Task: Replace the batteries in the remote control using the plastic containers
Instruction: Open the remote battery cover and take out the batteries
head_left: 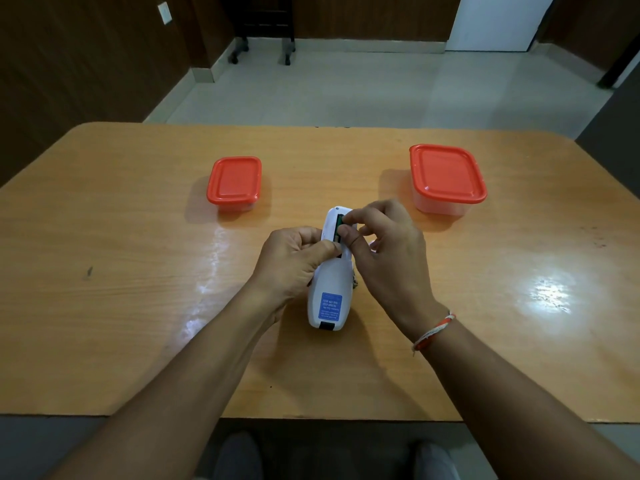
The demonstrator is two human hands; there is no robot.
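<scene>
White remote control (330,289) held by both hands, right fingers (346,232) in its battery bay.

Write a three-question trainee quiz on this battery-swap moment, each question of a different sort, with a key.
1. True or false: both containers, the small one and the large one, have their red lids on.
2. Which hand steadies the white remote? A) left hand B) right hand C) neither
3. Fill in: the right hand's fingertips pinch at the open battery ______ near the remote's far end.

Key: 1 true. 2 A. 3 compartment. Whether a battery is actually held in that grip cannot be told; something green shows by the fingertips.
</scene>
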